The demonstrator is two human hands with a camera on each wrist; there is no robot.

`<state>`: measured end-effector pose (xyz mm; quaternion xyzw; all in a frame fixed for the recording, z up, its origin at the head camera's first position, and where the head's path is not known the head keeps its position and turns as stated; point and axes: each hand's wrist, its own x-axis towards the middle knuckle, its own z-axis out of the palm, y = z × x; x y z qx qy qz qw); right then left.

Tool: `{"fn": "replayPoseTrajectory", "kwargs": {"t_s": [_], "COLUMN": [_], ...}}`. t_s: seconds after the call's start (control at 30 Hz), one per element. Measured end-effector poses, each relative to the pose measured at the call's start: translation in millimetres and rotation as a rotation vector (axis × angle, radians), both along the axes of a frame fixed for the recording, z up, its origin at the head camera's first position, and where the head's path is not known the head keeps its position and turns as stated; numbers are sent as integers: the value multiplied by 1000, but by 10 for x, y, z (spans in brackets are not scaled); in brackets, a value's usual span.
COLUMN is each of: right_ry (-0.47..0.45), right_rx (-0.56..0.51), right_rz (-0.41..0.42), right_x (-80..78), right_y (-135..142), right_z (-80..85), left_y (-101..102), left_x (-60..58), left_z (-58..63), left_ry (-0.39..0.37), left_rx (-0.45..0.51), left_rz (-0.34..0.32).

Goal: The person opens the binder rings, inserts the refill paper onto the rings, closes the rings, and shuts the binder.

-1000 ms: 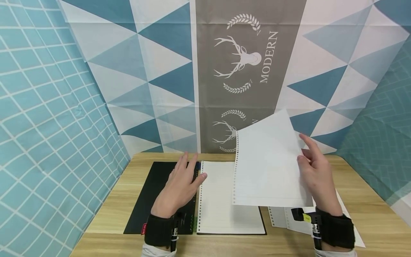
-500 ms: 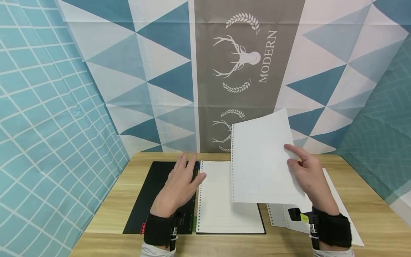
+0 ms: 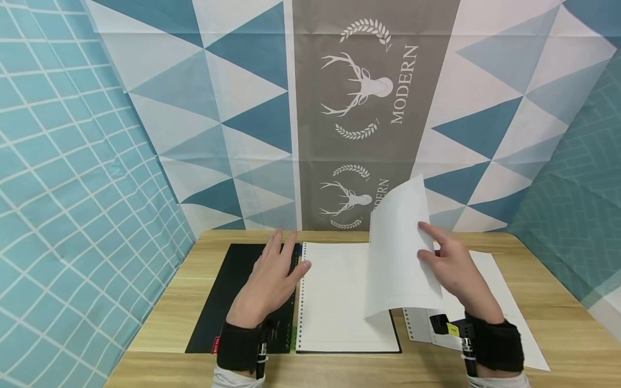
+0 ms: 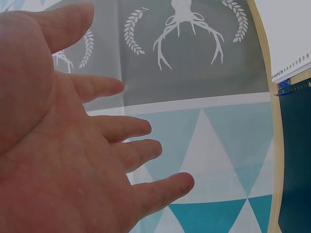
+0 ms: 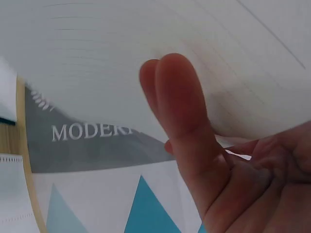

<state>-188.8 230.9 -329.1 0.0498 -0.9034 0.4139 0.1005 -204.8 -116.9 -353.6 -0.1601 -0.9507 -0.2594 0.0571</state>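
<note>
My right hand [image 3: 456, 267] pinches the right edge of a white loose-leaf sheet [image 3: 400, 253] between thumb and fingers. Held up over the right part of the binder's page stack [image 3: 335, 302], the sheet bows, its punched left edge curving back. In the right wrist view the ruled sheet [image 5: 97, 58] arches over the fingers. My left hand [image 3: 269, 285] hovers with fingers straight and spread, overlapping the binder's black cover [image 3: 220, 302] in the head view. From the left wrist view, the left palm [image 4: 73, 145] holds nothing. The binder lies open, with holes along the pages' left edge.
Several loose punched sheets [image 3: 511, 312] lie on the wooden table [image 3: 548, 302] right of the binder, partly beneath my right forearm. A patterned cloth [image 3: 262, 134] hangs behind the table's back edge, with tiled-pattern sheeting [image 3: 73, 178] along the left.
My right hand has moved left with the sheet, which went from nearly flat to bowed. Its punched edge swung left, then back to the right. The left hand has stayed in place.
</note>
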Motion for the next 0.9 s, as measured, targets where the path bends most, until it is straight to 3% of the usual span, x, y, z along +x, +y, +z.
{"fn": "replayPoseTrajectory", "kwargs": {"t_s": [0.33,0.47,0.7,0.9], "right_ry": [-22,-47,-11,-21], "right_rx": [16,88,272,307], "right_rz": [19,8,-26,-39], "right_x": [4,-50,-112,-116], "right_y": [59,63,91,109], "right_z": [-8,-57,-143,-168], "left_y": [1,1,3,6], "left_x": [16,20,22,19], "left_z": [0,0,3,0], "left_ry": [8,4,-6,-19], "left_rx": [5,4,12,11], "left_rz": [-6,-7,-8,-9]}}
